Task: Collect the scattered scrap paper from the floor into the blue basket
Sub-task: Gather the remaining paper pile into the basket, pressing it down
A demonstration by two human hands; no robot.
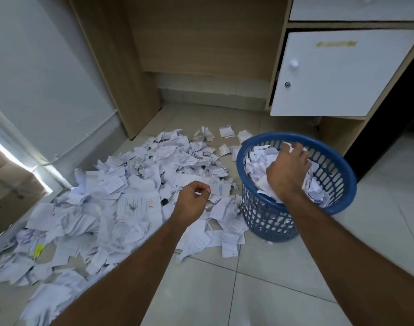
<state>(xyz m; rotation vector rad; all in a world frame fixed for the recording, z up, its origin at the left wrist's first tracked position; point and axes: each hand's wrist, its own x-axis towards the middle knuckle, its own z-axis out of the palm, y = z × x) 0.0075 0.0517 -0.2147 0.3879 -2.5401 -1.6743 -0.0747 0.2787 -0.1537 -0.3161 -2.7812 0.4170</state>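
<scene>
Blue basket [342, 184] sits approx. half full on the floor [248, 290]; right hand [287, 171] inside, fingers clutching scrap. Left hand [191, 200] hovers, fingers curled (apparently empty). Most scrap paper [121, 196] remains scattered alongside.

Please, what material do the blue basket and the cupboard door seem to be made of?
The blue basket looks like moulded plastic: even colour, smooth rim, regular slots in its wall. The white cupboard door seems to be laminated board with a smooth, matt face; its core is hidden, so this is uncertain.
</scene>
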